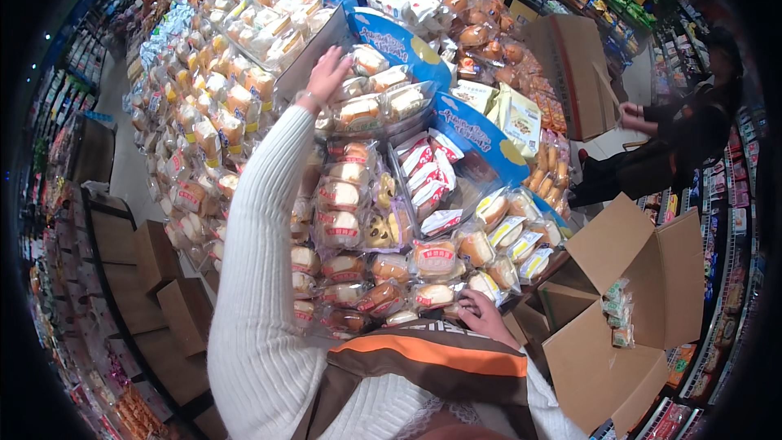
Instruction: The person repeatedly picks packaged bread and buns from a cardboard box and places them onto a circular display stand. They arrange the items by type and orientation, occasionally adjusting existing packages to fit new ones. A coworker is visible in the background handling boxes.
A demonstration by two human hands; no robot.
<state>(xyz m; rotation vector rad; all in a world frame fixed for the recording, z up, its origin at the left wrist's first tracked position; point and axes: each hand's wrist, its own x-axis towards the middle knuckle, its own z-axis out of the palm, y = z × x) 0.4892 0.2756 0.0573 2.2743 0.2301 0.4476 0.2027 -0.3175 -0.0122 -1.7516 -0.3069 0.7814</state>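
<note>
My left hand (328,75) reaches far out over the display, fingers spread and nothing in them. It is beside an upright grey-brown divider (308,55) and just above clear-wrapped bread rolls (369,60). Lower down, close to my body, my right hand (485,319) rests at the front edge of the heap. Its fingers are slightly bent and apart, against wrapped buns (436,295); no package shows in its grip. Between the hands lie bagged bread with red labels (338,205), a bag of dark-spotted buns (383,218) and red-and-white packets (432,175).
Blue curved panels (481,140) part the heap. An open carton (607,375) with small green-white packs (619,310) stands at the right. Beyond it, a person in dark clothes (684,134) is near a large cardboard box (562,73). Brown boxes (186,315) lie at the left.
</note>
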